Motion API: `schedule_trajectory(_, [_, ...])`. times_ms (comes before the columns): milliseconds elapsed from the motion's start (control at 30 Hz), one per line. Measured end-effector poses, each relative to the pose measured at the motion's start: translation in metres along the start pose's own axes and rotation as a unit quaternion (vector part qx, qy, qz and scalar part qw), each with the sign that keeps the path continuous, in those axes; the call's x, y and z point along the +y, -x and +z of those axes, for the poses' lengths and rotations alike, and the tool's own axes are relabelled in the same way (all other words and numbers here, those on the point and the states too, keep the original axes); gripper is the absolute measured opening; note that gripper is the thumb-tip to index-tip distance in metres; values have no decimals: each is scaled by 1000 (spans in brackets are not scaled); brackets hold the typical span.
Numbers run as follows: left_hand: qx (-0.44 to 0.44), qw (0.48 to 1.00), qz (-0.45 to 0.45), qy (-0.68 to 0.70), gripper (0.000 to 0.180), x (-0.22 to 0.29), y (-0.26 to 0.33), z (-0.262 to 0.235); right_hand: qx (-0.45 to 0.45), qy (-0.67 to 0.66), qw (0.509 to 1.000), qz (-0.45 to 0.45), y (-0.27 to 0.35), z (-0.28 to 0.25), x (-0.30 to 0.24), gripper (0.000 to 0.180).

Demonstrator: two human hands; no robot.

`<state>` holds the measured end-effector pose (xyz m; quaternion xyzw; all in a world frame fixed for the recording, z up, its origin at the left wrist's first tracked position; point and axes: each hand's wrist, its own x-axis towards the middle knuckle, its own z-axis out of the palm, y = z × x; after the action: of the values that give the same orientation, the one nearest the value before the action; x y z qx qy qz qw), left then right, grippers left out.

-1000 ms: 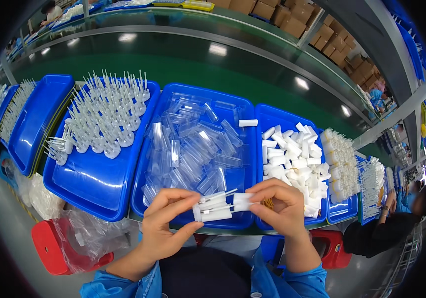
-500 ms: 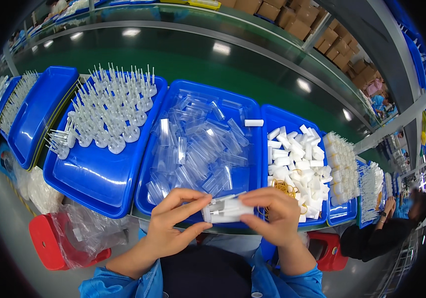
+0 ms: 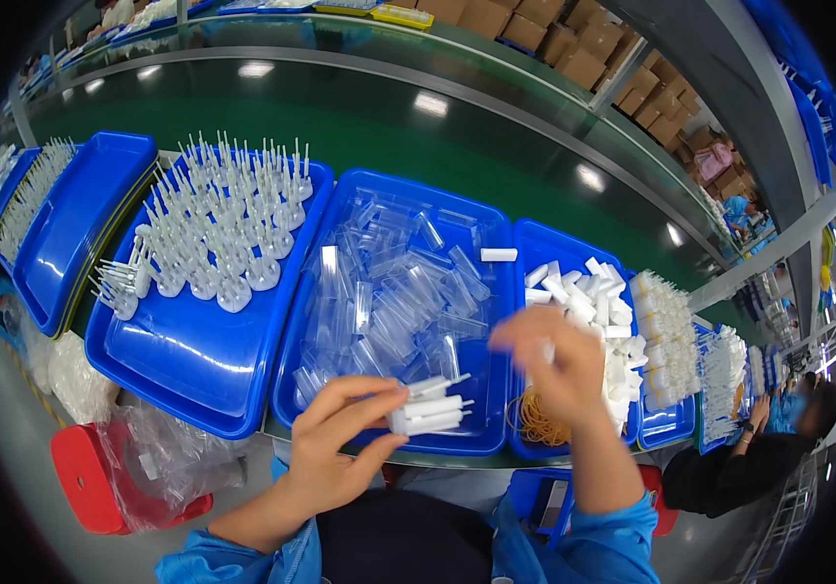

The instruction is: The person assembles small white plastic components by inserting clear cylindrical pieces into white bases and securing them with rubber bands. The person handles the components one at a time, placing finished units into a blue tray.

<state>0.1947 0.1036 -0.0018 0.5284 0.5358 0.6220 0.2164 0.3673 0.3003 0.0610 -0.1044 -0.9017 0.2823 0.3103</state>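
Note:
My left hand pinches the base of a white plastic cluster between thumb and fingers. Thick white sleeves surround its prongs, and thin tips stick out to the right. Over the tray of short white sleeves hovers my right hand, smeared by motion, so whether its fingers hold anything is unclear. Yellowish rubber bands lie in that tray's near left corner. Directly beyond my left hand, a blue tray contains clear plastic tubes; one white sleeve rests at its right rim.
A blue tray on the left carries many upright stemmed white clusters. Finished-looking white bundles stand farther right. Beyond the trays runs a green conveyor belt. A red stool and a co-worker flank me.
My right hand has left the cluster and moved right and away, over the white sleeves. My left hand still grips the cluster, whose prong tips now show.

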Motion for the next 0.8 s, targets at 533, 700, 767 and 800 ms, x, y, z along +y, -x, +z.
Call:
schedule_trajectory(533, [41,995,6,86,39,-7,5,1,18,10,973,231,-8,-23,51,10])
schedule_trajectory(700, [58,993,11,102,42,-7,1,8,49,-180,950,250,26,-2,2,12])
schedule_trajectory(767, [48,994,13,96,42,-5,0,8,83,-224,934,265,35,6,-2,13])
schedule_trajectory(800, [47,995,12,90,41,-5,0,8,90,-250,924,276,35,7,-7,15])
